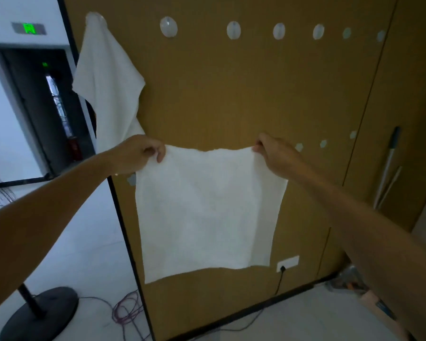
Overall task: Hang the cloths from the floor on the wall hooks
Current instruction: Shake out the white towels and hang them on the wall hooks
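Cloth (207, 210) spread flat between two hands, in front of the brown wall panel (231, 94). The left hand (143, 151) pinches the upper left corner between thumb and curled fingers. The right hand (273, 153) pinches the upper right corner likewise, so the top edge is drawn nearly taut and the sheet hangs free as a square, its lower edge well above the floor (84, 242). Holding it by both corners probably serves to open it out and present an edge to a hook.

A second white piece, the hung cloth (108, 82), drapes from the leftmost hook of the upper row and covers it; that part of the task appears done. The next hook (168, 27) to its right is bare, as are the further round hooks along the same row. It is judged the likely target, which would call for both hands to lift. A lower row of smaller hooks (323, 143) begins just beside the right hand.

Surface and room: the panel is smooth and dark-framed, with a socket (287, 263) and plugged lead near its foot. The pale floor carries a fan base (40, 313) and loose cables (128, 313). A long-handled tool (389, 163) leans at the right. A dark doorway (42, 107) under a green sign (28, 28) opens at the left.
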`<state>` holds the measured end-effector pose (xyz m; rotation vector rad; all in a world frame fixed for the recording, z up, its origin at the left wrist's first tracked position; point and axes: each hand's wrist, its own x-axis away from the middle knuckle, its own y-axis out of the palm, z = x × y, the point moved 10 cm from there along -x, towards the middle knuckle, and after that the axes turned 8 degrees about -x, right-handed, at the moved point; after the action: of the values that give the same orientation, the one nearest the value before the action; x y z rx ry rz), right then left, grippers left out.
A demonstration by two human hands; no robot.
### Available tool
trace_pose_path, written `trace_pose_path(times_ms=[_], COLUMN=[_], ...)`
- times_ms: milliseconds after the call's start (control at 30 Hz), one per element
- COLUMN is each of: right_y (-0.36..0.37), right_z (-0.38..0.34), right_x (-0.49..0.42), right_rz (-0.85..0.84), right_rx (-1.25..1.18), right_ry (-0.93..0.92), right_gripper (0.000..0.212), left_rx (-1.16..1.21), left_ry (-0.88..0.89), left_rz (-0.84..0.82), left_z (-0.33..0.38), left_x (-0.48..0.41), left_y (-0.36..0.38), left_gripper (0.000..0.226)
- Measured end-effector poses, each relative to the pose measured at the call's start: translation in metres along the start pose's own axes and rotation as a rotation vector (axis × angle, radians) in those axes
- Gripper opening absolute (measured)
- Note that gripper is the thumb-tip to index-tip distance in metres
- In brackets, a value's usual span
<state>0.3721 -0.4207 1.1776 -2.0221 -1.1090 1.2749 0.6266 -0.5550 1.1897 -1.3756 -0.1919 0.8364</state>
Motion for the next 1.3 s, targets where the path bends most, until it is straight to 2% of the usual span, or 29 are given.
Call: trace_pose_path(times_ms=[67,200,267,333,367,400,500,533,600,700,767,800,900,1067,1167,1300], right_y=[0.001,0.002,0.009,0.022,0.028,0.034,0.042,0.043,0.042,0.046,0.05,0.051,0.05,0.043,0.041,0.031], right_z=[0.004,0.012,0.011,0.009,0.008,0.006,0.002,0.0,-0.002,-0.016,-0.027,-0.03,-0.035,-0.045,-0.05,-0.059], right_x=[-0.018,-0.047,-0.059,-0.074,-0.079,-0.086,-0.108,-0.117,-0.137,-0.159,-0.175,-0.184,-0.214,-0.247,-0.269,-0.298], right_rz=[0.008,0.008,-0.034,-0.12,-0.166,-0.211,-0.245,-0.233,-0.188,-0.174,-0.162,-0.16,-0.127,-0.09,-0.076,0.018], right_rx=[-0.131,-0.424,-0.446,-0.488,-0.515,-0.544,-0.5,-0.504,-0.55,-0.576,-0.559,-0.545,-0.522,-0.554,-0.559,-0.541], right_ry=[-0.083,-0.242,-0.282,-0.289,-0.282,-0.286,-0.31,-0.314,-0.322,-0.366,-0.404,-0.409,-0.395,-0.418,-0.473,-0.586], right_gripper=[0.015,0.044,0.037,0.016,0.013,0.02,0.037,0.038,0.039,0.039,0.04,0.04,0.036,0.01,0.02,0.023], left_rx=[0.003,0.12,0.192,0.298,0.312,0.285,0.139,0.089,0.002,-0.073,-0.047,-0.029,0.001,0.093,-0.001,-0.149], left_ry=[-0.046,-0.215,-0.301,-0.409,-0.437,-0.451,-0.4,-0.368,-0.275,-0.142,-0.092,-0.079,-0.033,0.015,0.018,-0.007], left_rz=[-0.032,-0.014,0.058,0.135,0.165,0.19,0.231,0.234,0.211,0.034,-0.092,-0.1,0.017,0.245,0.341,0.321], left_z=[0.008,0.004,0.001,-0.008,-0.011,-0.015,-0.021,-0.023,-0.026,-0.029,-0.032,-0.033,-0.04,-0.052,-0.055,-0.056], left_x=[-0.012,-0.03,-0.037,-0.042,-0.045,-0.049,-0.066,-0.071,-0.082,-0.101,-0.112,-0.118,-0.141,-0.17,-0.19,-0.212], left_y=[0.006,0.009,0.004,0.0,-0.002,-0.004,-0.011,-0.013,-0.013,-0.001,0.007,0.005,-0.018,-0.055,-0.071,-0.083], left_gripper=[0.053,0.053,0.04,0.013,0.015,0.02,0.015,0.011,0.019,0.023,0.037,0.042,0.039,0.016,0.013,0.021])
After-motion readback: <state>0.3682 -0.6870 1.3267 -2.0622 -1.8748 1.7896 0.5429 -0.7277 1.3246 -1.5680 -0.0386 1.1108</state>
